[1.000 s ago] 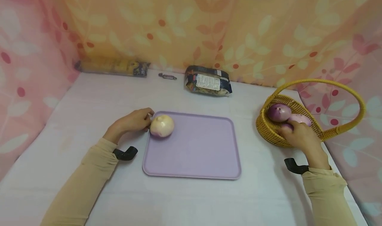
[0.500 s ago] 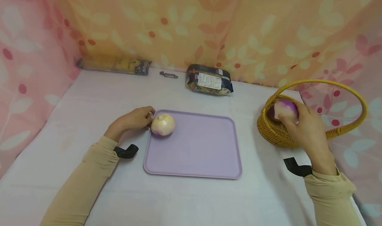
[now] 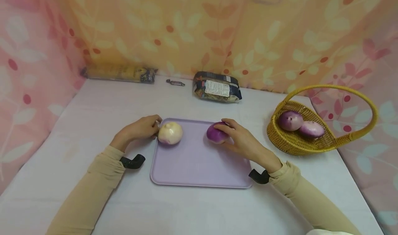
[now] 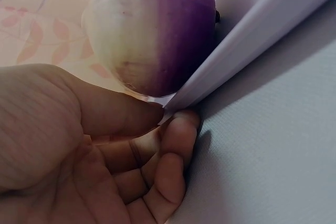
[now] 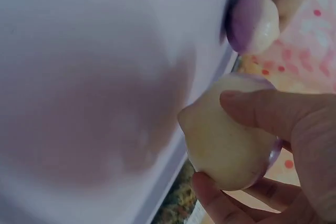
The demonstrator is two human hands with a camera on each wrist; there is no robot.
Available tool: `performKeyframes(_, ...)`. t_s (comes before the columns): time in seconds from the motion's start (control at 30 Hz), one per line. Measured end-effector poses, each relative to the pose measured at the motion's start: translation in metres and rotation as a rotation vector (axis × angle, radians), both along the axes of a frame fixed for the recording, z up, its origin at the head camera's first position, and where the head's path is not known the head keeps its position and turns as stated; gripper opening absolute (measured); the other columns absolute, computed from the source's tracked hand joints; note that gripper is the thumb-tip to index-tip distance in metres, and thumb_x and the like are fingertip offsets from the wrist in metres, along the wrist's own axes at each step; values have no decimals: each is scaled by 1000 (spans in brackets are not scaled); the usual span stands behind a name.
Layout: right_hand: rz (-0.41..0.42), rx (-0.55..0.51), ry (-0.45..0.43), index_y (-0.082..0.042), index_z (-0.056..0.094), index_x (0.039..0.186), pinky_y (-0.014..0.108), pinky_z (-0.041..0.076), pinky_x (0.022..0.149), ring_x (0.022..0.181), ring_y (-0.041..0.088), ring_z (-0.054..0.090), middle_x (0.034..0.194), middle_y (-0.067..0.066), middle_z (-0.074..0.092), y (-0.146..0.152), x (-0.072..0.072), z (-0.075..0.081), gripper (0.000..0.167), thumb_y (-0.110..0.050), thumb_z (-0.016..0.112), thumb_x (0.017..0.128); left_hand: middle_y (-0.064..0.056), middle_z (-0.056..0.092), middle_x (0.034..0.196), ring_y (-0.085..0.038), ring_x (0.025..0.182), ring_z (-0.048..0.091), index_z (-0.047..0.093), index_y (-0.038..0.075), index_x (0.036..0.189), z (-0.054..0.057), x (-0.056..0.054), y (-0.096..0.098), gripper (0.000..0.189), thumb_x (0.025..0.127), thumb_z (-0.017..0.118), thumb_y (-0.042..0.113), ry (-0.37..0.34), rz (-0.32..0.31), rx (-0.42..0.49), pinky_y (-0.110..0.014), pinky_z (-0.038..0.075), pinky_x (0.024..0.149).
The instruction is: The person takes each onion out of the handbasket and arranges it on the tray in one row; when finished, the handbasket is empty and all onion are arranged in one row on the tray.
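In the head view a lilac tray [image 3: 192, 169] lies on the white-covered table. A purple-and-white turnip [image 3: 170, 133] rests on its far left part. My left hand [image 3: 136, 130] pinches the tray's left rim between thumb and fingers, as the left wrist view shows beside the turnip [image 4: 152, 30]. Over the tray's right half, my right hand [image 3: 247, 143] holds a second turnip [image 3: 215, 133]. Its thumb and fingers reach round this pale-sided turnip [image 5: 226, 135] in the right wrist view, above the tray surface.
A yellow wicker basket [image 3: 280, 143] with a tall handle stands at the right, holding two turnips [image 3: 290, 120]. Along the back lie a long yellow packet [image 3: 115, 73], a small wrapped candy [image 3: 175, 82] and a dark labelled bag [image 3: 217, 87]. Patterned cloth walls enclose the table.
My right hand has lifted a turnip out of the basket and carried it left over the tray. My left hand has stayed at the tray's rim.
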State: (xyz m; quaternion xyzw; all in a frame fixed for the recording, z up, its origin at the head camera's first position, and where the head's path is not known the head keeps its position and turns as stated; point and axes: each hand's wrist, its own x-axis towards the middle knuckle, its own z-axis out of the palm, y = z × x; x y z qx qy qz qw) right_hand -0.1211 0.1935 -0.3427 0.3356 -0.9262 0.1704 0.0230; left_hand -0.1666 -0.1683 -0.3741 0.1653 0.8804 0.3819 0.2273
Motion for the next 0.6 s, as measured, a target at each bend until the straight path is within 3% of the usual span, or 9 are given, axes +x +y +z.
performKeyframes(0.27, 45, 7, -8, -15, 59, 130, 44, 53, 94, 113, 31, 61, 137, 20, 49, -21, 1, -9, 45, -28, 71, 88, -10, 62, 78, -17, 68, 53, 44, -10, 131, 3, 2, 1, 40, 92, 42, 0, 11, -11, -6, -27, 44, 64)
performKeyframes(0.47, 27, -12, -14, -9, 52, 136, 40, 55, 89, 107, 28, 64, 133, 16, 49, -43, -2, -7, 61, -33, 76, 85, -9, 60, 78, -17, 68, 52, 44, -10, 131, 4, 1, 0, 40, 93, 41, 1, 14, -7, -11, -28, 43, 65)
performKeyframes(0.6, 20, -15, -41, -10, 52, 136, 40, 55, 90, 107, 28, 64, 133, 15, 49, -54, -6, -9, 63, -33, 77, 83, -10, 61, 77, -16, 68, 52, 44, -10, 131, 3, 2, 1, 41, 92, 41, 0, 16, -10, -12, -27, 43, 64)
